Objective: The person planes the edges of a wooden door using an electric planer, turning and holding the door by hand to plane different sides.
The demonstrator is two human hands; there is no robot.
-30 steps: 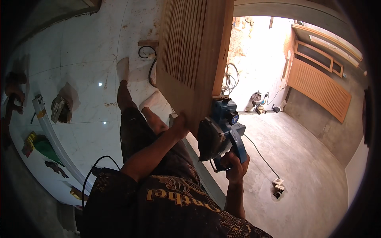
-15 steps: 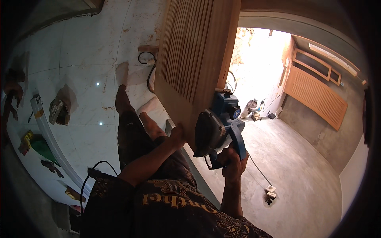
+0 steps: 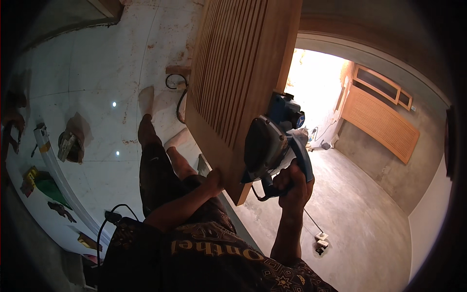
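My right hand (image 3: 294,189) is closed round the rear handle of a blue electric planer (image 3: 265,146). The planer rests along the long edge of a slatted wooden door (image 3: 233,63), close to the door's near end. At the door's near corner, on its left side, my left hand (image 3: 213,183) grips the wood. Its fingertips are partly hidden. The near end of the door's edge shows bare below the planer.
A second slatted door (image 3: 379,124) and a wooden frame (image 3: 377,80) lean on the right wall. A plug adapter (image 3: 321,237) lies with a cable on the concrete floor. On the left tiles are a long pale metal bar (image 3: 65,177) and a black cable (image 3: 181,104).
The planer and my right hand have moved away from me along the door's edge, uncovering its near corner. My left hand stays at the door, and the view has shifted slightly.
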